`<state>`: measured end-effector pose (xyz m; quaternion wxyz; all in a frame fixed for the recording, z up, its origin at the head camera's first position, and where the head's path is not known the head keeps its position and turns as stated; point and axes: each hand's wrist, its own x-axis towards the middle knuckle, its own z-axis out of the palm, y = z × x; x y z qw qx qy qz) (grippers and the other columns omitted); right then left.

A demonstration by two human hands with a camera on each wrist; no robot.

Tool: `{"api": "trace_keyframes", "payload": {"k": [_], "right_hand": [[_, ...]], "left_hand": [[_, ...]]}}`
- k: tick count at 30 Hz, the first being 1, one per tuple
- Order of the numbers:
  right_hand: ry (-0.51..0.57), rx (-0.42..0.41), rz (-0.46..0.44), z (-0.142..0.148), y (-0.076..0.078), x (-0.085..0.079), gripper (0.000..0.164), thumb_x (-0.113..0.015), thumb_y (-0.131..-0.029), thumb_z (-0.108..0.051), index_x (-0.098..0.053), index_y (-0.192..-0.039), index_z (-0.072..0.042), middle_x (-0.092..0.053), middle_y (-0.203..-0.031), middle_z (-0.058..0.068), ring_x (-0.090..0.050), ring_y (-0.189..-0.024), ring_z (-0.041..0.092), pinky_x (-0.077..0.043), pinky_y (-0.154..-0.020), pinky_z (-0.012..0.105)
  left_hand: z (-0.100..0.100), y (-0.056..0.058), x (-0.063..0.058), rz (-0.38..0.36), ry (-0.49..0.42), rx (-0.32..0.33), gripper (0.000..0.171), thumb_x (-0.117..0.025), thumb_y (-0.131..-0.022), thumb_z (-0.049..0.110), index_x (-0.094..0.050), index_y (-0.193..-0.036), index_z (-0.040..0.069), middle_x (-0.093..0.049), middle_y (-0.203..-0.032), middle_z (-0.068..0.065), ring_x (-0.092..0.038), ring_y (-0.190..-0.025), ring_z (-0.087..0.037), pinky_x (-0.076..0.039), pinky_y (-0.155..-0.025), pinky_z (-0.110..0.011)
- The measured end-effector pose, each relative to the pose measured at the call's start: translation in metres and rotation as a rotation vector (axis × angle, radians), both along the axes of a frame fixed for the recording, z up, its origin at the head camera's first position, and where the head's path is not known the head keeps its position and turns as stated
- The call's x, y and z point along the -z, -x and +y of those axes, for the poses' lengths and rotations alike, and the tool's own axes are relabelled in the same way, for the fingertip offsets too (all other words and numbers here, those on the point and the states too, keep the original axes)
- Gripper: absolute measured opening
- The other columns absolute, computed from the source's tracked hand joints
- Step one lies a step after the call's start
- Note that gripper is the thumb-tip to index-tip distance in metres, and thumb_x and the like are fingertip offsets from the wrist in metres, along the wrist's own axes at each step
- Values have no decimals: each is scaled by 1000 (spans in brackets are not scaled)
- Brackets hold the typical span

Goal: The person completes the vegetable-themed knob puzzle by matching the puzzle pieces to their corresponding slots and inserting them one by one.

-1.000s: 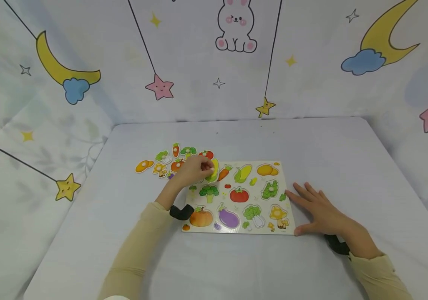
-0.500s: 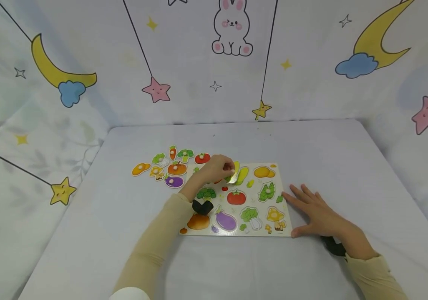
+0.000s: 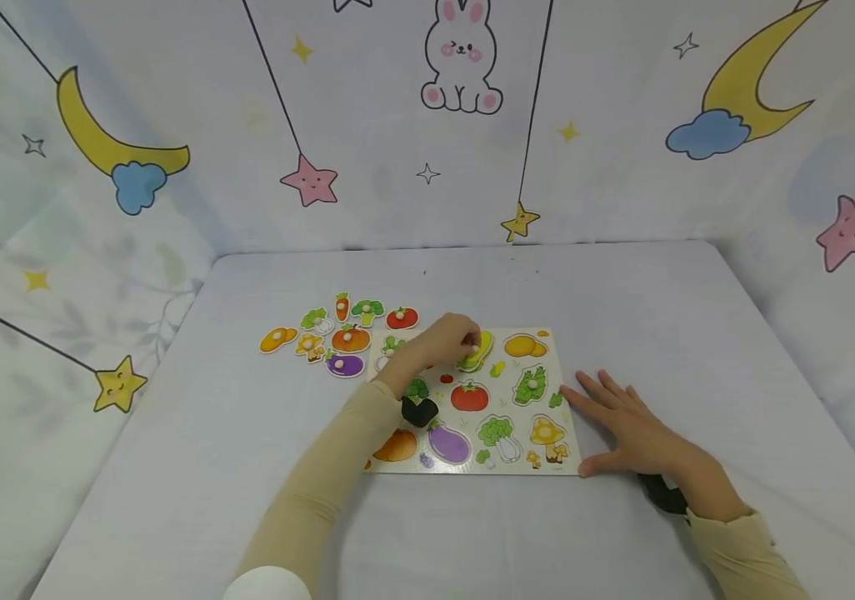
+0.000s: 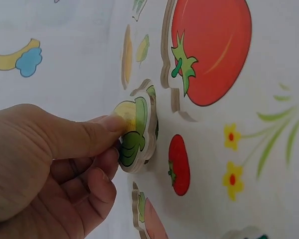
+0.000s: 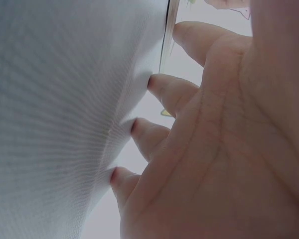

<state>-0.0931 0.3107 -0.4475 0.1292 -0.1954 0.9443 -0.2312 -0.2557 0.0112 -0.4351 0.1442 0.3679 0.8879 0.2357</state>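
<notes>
My left hand (image 3: 446,342) pinches a corn puzzle piece (image 3: 476,357) between thumb and fingers, at the corn picture in the board's upper middle. In the left wrist view the corn piece (image 4: 137,130) stands tilted against the board's surface, over the recess. The white vegetable puzzle board (image 3: 501,398) lies flat on the table. My right hand (image 3: 633,432) rests with straight, spread fingers at the board's right edge, its thumb near the lower right corner. A green leafy piece (image 3: 530,385) with a knob sits in the board. My left forearm hides part of the pumpkin and broccoli pictures.
Loose knobbed pieces lie left of the board, among them a potato (image 3: 278,339), a pumpkin (image 3: 351,338), an eggplant (image 3: 345,364) and a tomato (image 3: 402,318). The white-covered table (image 3: 517,533) meets a printed cloth backdrop (image 3: 367,108) at the back.
My left hand has carried the corn piece rightward from the board's upper left to the corn picture. My right hand has stayed at the board's edge. The head view has shifted slightly.
</notes>
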Motion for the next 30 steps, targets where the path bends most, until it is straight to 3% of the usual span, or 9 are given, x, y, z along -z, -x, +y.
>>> {"api": "trace_keyframes", "payload": {"k": [15, 30], "right_hand": [[7, -3, -7, -2, 0, -3, 110, -77, -63, -65, -33, -153, -20, -16, -162, 20, -3, -147, 49, -5, -111, 71], [3, -14, 30, -3, 1, -3, 109, -78, -64, -63, -34, -153, -19, -19, -160, 22, -6, -146, 51, -8, -108, 74]], "left_hand": [[2, -2, 5, -55, -30, -35, 9, -60, -96, 9, -67, -91, 5, -63, -88, -7, -51, -77, -15, -42, -71, -22], [0, -4, 11, -45, -63, -71, 11, -61, -96, 12, -68, -97, 4, -64, -88, -8, -51, -76, -15, -42, -71, -23]]}}
